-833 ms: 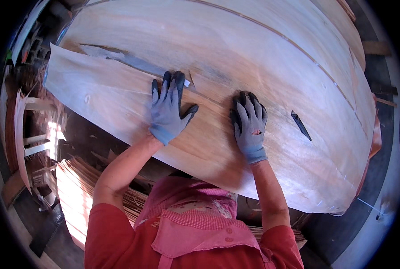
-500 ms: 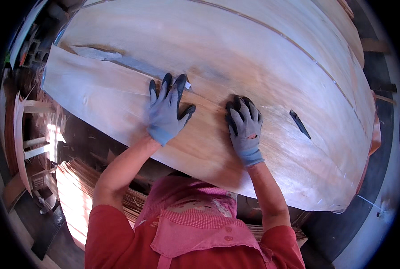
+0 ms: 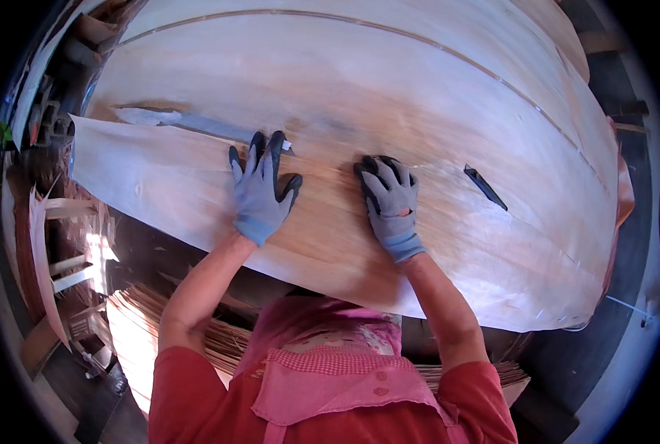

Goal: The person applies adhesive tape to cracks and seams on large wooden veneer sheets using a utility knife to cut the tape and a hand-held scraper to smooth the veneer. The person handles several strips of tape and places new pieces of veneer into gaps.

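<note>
A large pale wood veneer sheet [image 3: 330, 263] lies before me, with a long split showing bluish grey at its left part. My left hand [image 3: 262, 189], in a grey glove with dark fingertips, rests on it with fingers spread beside the right end of the split. A small white scrap [image 3: 287, 145] shows at its index fingertip. My right hand [image 3: 390, 194], gloved alike, presses on the veneer farther right, fingers apart and bent down; their tips are partly hidden. To its right lies a black utility knife [image 3: 486, 187], touched by neither hand.
A thin brown strip [image 3: 389, 31] curves across the veneer's far part. Below the near edge are stacked thin sheets [image 3: 222, 342]. Wooden slats and scraps [image 3: 67, 274] crowd the left side. A thin rod [image 3: 625, 305] sticks out at the right.
Both hands and the knife appear slightly farther left in the picture, as the whole view has shifted. The hands keep nearly the same pose on the veneer.
</note>
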The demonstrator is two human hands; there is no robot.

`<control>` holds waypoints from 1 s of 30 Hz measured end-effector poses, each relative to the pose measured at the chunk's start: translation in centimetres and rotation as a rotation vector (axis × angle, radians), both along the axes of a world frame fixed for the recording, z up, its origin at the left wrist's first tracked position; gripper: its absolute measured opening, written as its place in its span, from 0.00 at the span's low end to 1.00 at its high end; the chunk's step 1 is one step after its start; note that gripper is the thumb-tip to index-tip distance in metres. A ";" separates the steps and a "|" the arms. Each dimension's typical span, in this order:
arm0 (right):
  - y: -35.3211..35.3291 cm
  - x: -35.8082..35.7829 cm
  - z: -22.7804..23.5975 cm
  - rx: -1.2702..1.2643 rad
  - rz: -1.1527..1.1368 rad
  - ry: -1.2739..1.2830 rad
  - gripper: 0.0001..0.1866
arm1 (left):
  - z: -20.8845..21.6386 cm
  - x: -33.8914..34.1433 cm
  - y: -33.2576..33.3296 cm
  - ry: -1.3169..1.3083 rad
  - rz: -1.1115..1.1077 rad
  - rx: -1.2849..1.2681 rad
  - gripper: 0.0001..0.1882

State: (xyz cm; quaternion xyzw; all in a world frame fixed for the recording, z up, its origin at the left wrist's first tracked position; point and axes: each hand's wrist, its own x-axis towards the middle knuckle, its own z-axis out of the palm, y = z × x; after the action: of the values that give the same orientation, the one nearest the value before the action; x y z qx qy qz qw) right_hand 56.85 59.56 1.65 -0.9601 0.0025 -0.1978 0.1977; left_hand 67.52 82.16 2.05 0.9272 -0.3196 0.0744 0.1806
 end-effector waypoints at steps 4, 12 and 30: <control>-0.1 0.0 -0.3 0.005 -0.018 0.006 0.19 | 3.5 -0.7 -1.3 -0.141 -0.086 -0.177 0.27; -0.2 -0.2 -1.0 -0.012 0.005 -0.001 0.17 | 2.6 -0.3 -6.2 1.411 0.272 -0.488 0.18; -0.6 -0.6 -0.9 0.005 0.004 -0.040 0.15 | 4.2 1.8 -9.6 1.153 0.275 0.114 0.23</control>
State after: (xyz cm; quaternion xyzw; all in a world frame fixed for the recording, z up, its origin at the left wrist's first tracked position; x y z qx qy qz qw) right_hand 56.29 58.96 0.74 -0.9555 -0.0028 -0.2167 0.2003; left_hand 69.30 72.56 6.30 0.8591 -0.0504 -0.4359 0.2635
